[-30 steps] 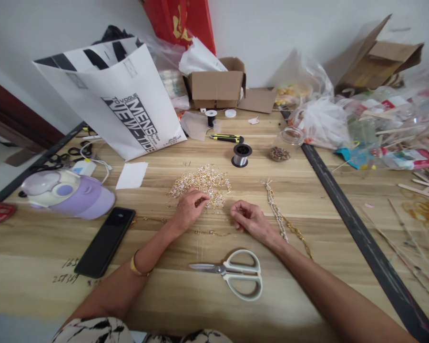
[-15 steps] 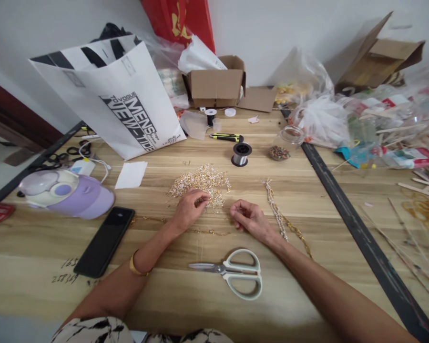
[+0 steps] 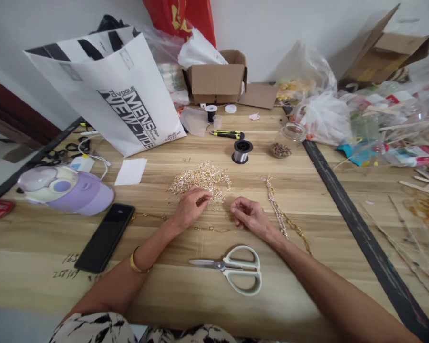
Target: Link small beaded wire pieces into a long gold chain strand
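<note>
My left hand [image 3: 192,208] rests at the near edge of a heap of small gold and clear beads [image 3: 200,177]. Its thumb and forefinger are pinched together, and whatever they hold is too small to make out. To its right, my right hand [image 3: 249,217] is closed with curled fingers; any object in it is hidden. A thin gold beaded strand [image 3: 211,229] lies on the table just below the hands. Beside my right hand lie a silver and gold pair of bead strands [image 3: 279,209]. White-handled scissors [image 3: 232,269] lie nearer to me, blades pointing left.
A black phone [image 3: 105,238] and a purple device [image 3: 69,189] lie on the left. Beyond the beads are a wire spool [image 3: 241,151], a cutter knife [image 3: 227,134] and a jar of beads [image 3: 284,145]. A paper bag [image 3: 128,100], cardboard box [image 3: 216,81] and plastic bags [image 3: 321,116] stand behind.
Both hands keep nearly the same place and pinched pose. The view has shifted very slightly; nothing else has visibly moved.
</note>
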`<state>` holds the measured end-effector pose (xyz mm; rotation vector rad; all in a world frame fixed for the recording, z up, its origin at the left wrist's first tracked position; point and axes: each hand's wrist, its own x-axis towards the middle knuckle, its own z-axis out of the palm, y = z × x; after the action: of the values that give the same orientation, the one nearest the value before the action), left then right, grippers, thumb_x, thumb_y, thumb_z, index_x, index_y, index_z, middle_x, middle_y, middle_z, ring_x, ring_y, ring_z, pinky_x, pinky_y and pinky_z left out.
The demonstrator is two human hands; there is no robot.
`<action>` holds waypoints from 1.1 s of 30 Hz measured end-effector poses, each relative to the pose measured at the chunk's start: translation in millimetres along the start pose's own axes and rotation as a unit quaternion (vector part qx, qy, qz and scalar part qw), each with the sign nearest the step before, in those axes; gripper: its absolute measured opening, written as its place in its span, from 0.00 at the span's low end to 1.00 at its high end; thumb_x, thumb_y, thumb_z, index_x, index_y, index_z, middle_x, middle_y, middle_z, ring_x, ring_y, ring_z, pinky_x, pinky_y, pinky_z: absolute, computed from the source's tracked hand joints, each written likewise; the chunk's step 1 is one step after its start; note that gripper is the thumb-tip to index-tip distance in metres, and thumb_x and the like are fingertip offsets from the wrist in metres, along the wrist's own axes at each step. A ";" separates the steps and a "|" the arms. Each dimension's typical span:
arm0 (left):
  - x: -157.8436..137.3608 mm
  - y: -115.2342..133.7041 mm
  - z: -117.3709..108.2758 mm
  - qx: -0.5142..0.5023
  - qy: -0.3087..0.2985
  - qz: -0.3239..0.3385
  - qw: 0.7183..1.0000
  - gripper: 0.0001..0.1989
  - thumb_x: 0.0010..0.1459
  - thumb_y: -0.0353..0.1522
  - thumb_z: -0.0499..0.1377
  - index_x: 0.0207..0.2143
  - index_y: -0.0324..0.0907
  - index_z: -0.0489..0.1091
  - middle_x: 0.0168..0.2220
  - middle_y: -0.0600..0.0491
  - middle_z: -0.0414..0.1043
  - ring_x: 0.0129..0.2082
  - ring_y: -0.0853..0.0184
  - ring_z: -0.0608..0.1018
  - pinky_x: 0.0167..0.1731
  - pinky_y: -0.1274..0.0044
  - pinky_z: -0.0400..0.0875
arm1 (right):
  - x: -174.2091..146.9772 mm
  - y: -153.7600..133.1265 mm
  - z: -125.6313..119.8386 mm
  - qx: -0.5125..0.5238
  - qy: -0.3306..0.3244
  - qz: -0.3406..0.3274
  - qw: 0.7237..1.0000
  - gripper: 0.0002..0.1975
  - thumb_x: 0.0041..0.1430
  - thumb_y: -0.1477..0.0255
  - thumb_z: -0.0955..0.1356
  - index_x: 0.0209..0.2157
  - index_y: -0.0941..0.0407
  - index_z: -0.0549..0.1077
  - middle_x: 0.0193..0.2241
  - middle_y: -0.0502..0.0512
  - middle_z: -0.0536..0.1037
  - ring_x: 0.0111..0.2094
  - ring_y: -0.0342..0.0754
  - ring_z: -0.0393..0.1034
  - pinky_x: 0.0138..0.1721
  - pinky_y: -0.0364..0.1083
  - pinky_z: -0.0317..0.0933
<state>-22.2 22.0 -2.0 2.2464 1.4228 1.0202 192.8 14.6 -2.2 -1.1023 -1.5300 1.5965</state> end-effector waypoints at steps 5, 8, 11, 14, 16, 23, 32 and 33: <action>-0.6 -2.2 1.6 -0.007 -0.001 -0.003 1.000 0.06 0.51 0.24 0.59 0.33 0.40 0.72 0.31 0.52 0.75 0.34 0.66 0.73 0.37 0.74 0.68 | 0.0 0.7 0.1 0.007 -0.002 0.003 1.000 0.12 0.54 0.63 0.66 0.29 0.57 0.65 0.15 0.44 0.66 0.15 0.37 0.59 0.14 0.36 0.55; -0.7 -1.9 1.7 -0.011 -0.005 -0.003 1.000 0.06 0.51 0.24 0.59 0.33 0.40 0.72 0.30 0.52 0.75 0.33 0.67 0.73 0.37 0.74 0.68 | 0.0 1.6 -0.5 0.009 -0.006 0.011 1.000 0.11 0.54 0.63 0.66 0.29 0.57 0.65 0.15 0.44 0.66 0.15 0.37 0.59 0.14 0.36 0.55; -0.9 -1.2 1.5 -0.012 0.000 0.002 1.000 0.06 0.51 0.23 0.59 0.33 0.40 0.72 0.30 0.52 0.75 0.33 0.67 0.73 0.37 0.74 0.68 | 0.1 2.2 -1.2 0.010 -0.010 0.010 1.000 0.11 0.54 0.63 0.66 0.30 0.57 0.65 0.16 0.44 0.66 0.15 0.37 0.58 0.14 0.36 0.55; -1.2 -1.2 1.7 -0.012 0.002 0.004 1.000 0.06 0.51 0.23 0.59 0.32 0.40 0.72 0.30 0.52 0.75 0.33 0.66 0.73 0.36 0.74 0.68 | 0.3 2.5 -1.2 0.010 -0.012 0.006 1.000 0.11 0.54 0.63 0.66 0.29 0.57 0.65 0.15 0.44 0.66 0.15 0.37 0.58 0.14 0.36 0.55; -1.3 -1.4 1.9 -0.012 -0.002 0.005 1.000 0.06 0.52 0.23 0.59 0.32 0.40 0.72 0.30 0.52 0.75 0.33 0.66 0.73 0.37 0.73 0.68 | 0.3 2.4 -0.8 0.007 -0.012 0.004 1.000 0.11 0.54 0.63 0.66 0.29 0.57 0.64 0.15 0.44 0.66 0.15 0.37 0.58 0.14 0.36 0.55; -0.8 0.3 1.3 -0.009 -0.005 0.007 1.000 0.05 0.53 0.24 0.58 0.32 0.41 0.72 0.31 0.52 0.75 0.34 0.66 0.73 0.37 0.73 0.68 | -0.2 -0.3 0.6 -0.003 -0.003 0.004 1.000 0.12 0.53 0.63 0.66 0.29 0.58 0.64 0.15 0.44 0.66 0.15 0.37 0.58 0.14 0.36 0.55; -0.2 3.4 -0.6 -0.005 -0.019 0.002 1.000 0.07 0.54 0.23 0.56 0.32 0.41 0.72 0.32 0.51 0.75 0.36 0.65 0.72 0.38 0.72 0.67 | 0.2 2.2 -1.1 -0.012 -0.014 -0.004 1.000 0.12 0.54 0.63 0.66 0.29 0.57 0.64 0.16 0.45 0.66 0.15 0.37 0.59 0.15 0.36 0.56; -0.3 3.1 -0.3 0.000 -0.019 0.007 1.000 0.07 0.54 0.23 0.56 0.32 0.41 0.72 0.32 0.51 0.75 0.35 0.65 0.72 0.38 0.72 0.67 | 0.3 2.5 -1.2 -0.012 -0.014 -0.004 1.000 0.12 0.54 0.63 0.66 0.29 0.57 0.64 0.16 0.45 0.66 0.15 0.37 0.59 0.15 0.36 0.56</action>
<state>-20.4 20.2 -0.2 2.2666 1.3928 0.9776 194.0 15.1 -4.6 -1.0880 -1.5740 1.5989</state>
